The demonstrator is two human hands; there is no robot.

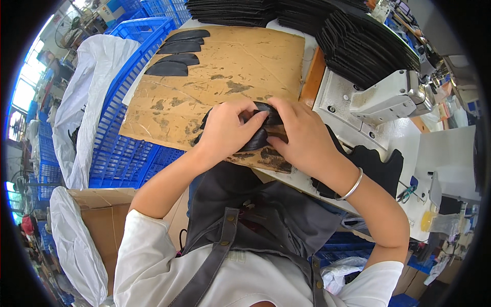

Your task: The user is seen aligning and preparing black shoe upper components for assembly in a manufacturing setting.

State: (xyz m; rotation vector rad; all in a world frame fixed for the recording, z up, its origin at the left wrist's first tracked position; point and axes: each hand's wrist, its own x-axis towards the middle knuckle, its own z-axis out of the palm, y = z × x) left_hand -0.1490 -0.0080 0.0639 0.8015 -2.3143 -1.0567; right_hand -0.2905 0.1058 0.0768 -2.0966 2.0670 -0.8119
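Observation:
In front of me lies a stained brown cardboard sheet (245, 66). My left hand (225, 130) and my right hand (302, 133) meet over its near edge, fingers bent around a black curved piece (258, 139) with a smooth, leather-like surface. The left thumb presses on its upper part, and the right thumb and fingers grip its right side. More black material shows beyond the left hand, mostly hidden by it. Several similar black curved pieces (171, 68) lie in a loose overlapping row at the sheet's far left corner.
A white sewing machine (386, 105) stands at the right, with black fabric pieces (376, 161) beside it. Tall stacks of black pieces (358, 43) line the far side. Blue plastic crates (120, 123) and a cardboard box (105, 225) with white plastic are at the left. Scissors (407, 193) lie right.

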